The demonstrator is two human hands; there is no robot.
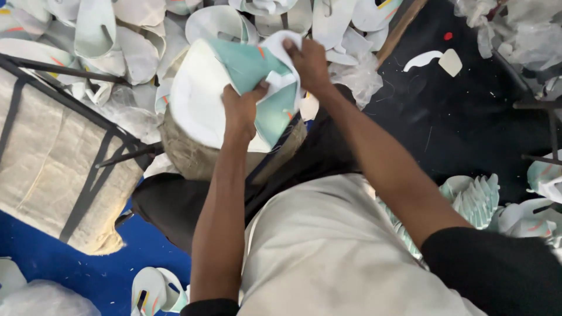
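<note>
- Over a rough, round block [193,158] set between the person's knees, both hands worked one white and mint-green shoe upper [234,88], a soft cut piece with small orange marks on it.
- The left hand [241,111] was closed on the lower middle of the piece, thumb on top and fingers curled under, apparently pressing it down against the block so it could not slip.
- The right hand [309,61] pinched the upper's far white edge at the top right, folding that flap up and back (the fold showed the white lining against the green face).
- The block seemed to serve as a small worktop, its top almost wholly hidden by the upper draped over it; only the fibrous brown side showed.
- Beyond the hands lay a heap of like uppers [117,35], white and pale green, piled loose and overlapping, near enough to reach.
- To the right, on the dark floor [456,134], a neat stack of mint pieces [474,199] stood on edge, fanned like cards, probably sorted apart from the heap.
- At the left sat a coarse beige sack [52,169] held in a black metal frame [88,111], its mouth not in view.
- Clear plastic bags [521,29] were bunched at the top right; no readable label or sign showed on any package.
- A blue sheet [146,246] covered the floor at the lower left, with two more uppers [155,289] lying on it.
</note>
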